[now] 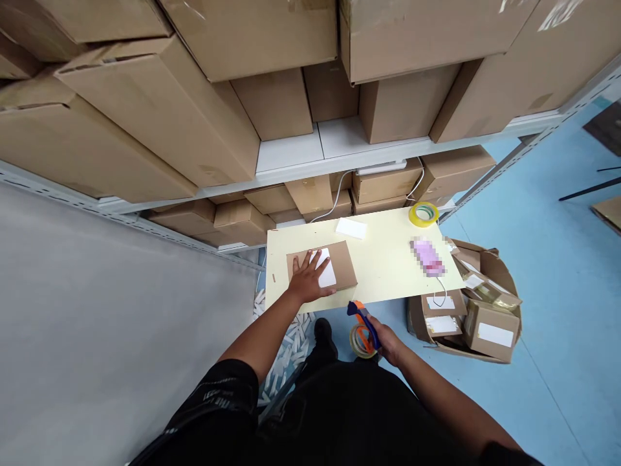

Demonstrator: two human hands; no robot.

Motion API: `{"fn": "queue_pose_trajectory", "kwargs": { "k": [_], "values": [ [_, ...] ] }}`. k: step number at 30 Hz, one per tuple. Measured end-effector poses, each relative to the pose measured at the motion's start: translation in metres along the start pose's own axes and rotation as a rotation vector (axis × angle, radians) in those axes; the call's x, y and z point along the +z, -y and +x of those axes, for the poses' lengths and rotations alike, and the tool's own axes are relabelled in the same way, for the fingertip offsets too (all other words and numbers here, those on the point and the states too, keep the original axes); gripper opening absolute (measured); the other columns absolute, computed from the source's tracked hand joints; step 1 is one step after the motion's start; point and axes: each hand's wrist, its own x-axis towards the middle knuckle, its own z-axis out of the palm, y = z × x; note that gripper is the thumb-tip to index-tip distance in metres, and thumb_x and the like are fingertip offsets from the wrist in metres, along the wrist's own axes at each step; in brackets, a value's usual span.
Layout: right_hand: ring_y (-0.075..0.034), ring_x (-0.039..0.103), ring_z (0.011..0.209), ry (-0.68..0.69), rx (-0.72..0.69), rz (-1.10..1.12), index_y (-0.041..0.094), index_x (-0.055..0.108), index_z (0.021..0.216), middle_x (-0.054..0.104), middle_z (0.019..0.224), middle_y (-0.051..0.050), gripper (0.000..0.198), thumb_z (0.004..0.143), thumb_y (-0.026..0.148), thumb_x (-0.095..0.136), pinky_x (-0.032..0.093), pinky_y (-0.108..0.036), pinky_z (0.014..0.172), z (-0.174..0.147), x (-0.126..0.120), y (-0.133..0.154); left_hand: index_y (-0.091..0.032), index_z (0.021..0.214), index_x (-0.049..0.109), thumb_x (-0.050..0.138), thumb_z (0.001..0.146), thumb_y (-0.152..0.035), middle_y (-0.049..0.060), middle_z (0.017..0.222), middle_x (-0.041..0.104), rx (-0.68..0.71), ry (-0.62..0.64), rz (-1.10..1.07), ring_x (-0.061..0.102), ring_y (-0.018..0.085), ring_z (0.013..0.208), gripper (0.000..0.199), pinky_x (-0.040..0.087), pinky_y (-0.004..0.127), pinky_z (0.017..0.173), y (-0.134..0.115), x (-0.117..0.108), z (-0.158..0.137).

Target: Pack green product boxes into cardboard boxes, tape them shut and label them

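A small brown cardboard box (345, 264) with a white label (328, 274) on top lies near the left end of the pale yellow table (383, 272). Flat on the box and partly over its label, my left hand (308, 278) rests with its fingers spread. My right hand (385, 340) is wrapped around the handle of a blue and orange tape dispenser (366, 323), which carries a roll of tape. The dispenser hangs just off the table's front edge, apart from the box.
On the table are a white block (351, 228), a yellow tape roll (424, 214) and a blurred pink item (427, 257) with a cable. At the right, a large open carton (507, 278) holds several labelled boxes. Stacked cartons fill the shelf (339, 152) ahead. White strips (286, 353) litter the floor.
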Motion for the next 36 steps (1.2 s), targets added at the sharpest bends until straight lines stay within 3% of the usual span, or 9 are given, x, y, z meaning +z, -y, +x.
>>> {"fn": "queue_pose_trajectory", "kwargs": {
  "k": [4, 9, 11, 18, 23, 25, 30, 33, 36],
  "values": [
    [-0.018, 0.065, 0.064, -0.051, -0.112, -0.233, 0.014, 0.074, 0.081, 0.074, 0.073, -0.008, 0.060, 0.090, 0.071, 0.059, 0.047, -0.026, 0.059, 0.011, 0.026, 0.028, -0.031, 0.167, 0.022, 0.065, 0.077, -0.081, 0.008, 0.176, 0.008, 0.000, 0.011, 0.011, 0.000, 0.044, 0.160, 0.113, -0.006, 0.071, 0.122, -0.001, 0.000, 0.000],
    [-0.023, 0.069, 0.072, -0.182, -0.246, -0.678, 0.015, 0.074, 0.069, 0.077, 0.076, -0.014, 0.060, 0.087, 0.072, 0.062, 0.046, -0.029, 0.063, 0.018, 0.032, 0.077, -0.030, 0.167, 0.022, 0.065, 0.078, -0.081, 0.008, 0.176, 0.007, -0.002, 0.003, 0.014, -0.001, 0.043, 0.160, 0.111, -0.007, 0.069, 0.123, -0.002, -0.002, 0.001],
    [-0.024, 0.070, 0.071, -0.199, -0.236, -0.726, 0.016, 0.074, 0.068, 0.077, 0.076, -0.015, 0.059, 0.085, 0.072, 0.065, 0.045, -0.029, 0.063, 0.017, 0.034, 0.085, -0.031, 0.167, 0.023, 0.064, 0.079, -0.080, 0.008, 0.176, 0.008, -0.015, 0.000, 0.010, -0.002, 0.043, 0.161, 0.109, -0.008, 0.069, 0.123, -0.003, -0.002, 0.000],
    [-0.022, 0.073, 0.079, -0.190, -0.249, -0.439, 0.015, 0.078, 0.091, 0.080, 0.087, -0.012, 0.052, 0.089, 0.065, 0.062, 0.052, -0.028, 0.067, 0.021, 0.030, 0.073, -0.030, 0.167, 0.022, 0.060, 0.079, -0.083, 0.008, 0.177, 0.004, -0.141, -0.024, -0.020, -0.006, 0.045, 0.160, 0.110, -0.006, 0.071, 0.122, -0.026, 0.003, 0.001],
    [-0.023, 0.072, 0.075, -0.270, -0.251, -0.456, 0.016, 0.076, 0.077, 0.078, 0.080, -0.012, 0.056, 0.085, 0.070, 0.066, 0.053, -0.028, 0.064, 0.022, 0.016, 0.076, -0.026, 0.168, 0.018, 0.050, 0.080, -0.088, 0.011, 0.176, 0.001, -0.290, -0.021, -0.042, -0.010, 0.049, 0.158, 0.113, -0.003, 0.076, 0.120, -0.056, 0.008, 0.009],
    [-0.023, 0.072, 0.076, -0.255, -0.231, -0.326, 0.016, 0.075, 0.078, 0.078, 0.084, -0.012, 0.051, 0.084, 0.066, 0.070, 0.055, -0.027, 0.064, 0.020, 0.015, 0.077, -0.025, 0.169, 0.018, 0.047, 0.081, -0.089, 0.012, 0.176, 0.000, -0.312, -0.026, -0.041, -0.010, 0.049, 0.158, 0.113, -0.004, 0.077, 0.119, -0.063, 0.009, 0.011],
    [-0.018, 0.068, 0.060, -0.040, -0.003, 0.153, 0.019, 0.069, 0.091, 0.071, 0.070, -0.005, 0.047, 0.093, 0.065, 0.058, 0.058, -0.028, 0.057, 0.018, 0.025, 0.069, -0.025, 0.169, 0.018, 0.045, 0.081, -0.089, 0.012, 0.176, 0.002, -0.322, -0.011, -0.022, -0.009, 0.049, 0.158, 0.111, -0.001, 0.077, 0.119, -0.066, 0.007, 0.012],
    [-0.015, 0.058, 0.047, -0.004, 0.095, 0.229, 0.021, 0.064, 0.088, 0.059, 0.056, 0.001, 0.050, 0.095, 0.069, 0.052, 0.056, -0.027, 0.051, 0.017, 0.031, 0.063, -0.025, 0.169, 0.018, 0.044, 0.081, -0.090, 0.012, 0.176, 0.001, -0.328, -0.012, 0.001, -0.008, 0.049, 0.159, 0.112, 0.001, 0.078, 0.119, -0.067, 0.007, 0.012],
    [-0.014, 0.057, 0.046, -0.009, 0.109, 0.242, 0.021, 0.065, 0.088, 0.060, 0.056, 0.002, 0.048, 0.094, 0.068, 0.056, 0.056, -0.027, 0.050, 0.014, 0.029, 0.066, -0.025, 0.169, 0.018, 0.044, 0.081, -0.090, 0.012, 0.176, 0.001, -0.331, -0.006, 0.020, -0.008, 0.049, 0.159, 0.112, 0.002, 0.079, 0.119, -0.068, 0.007, 0.013]
  ]
}}
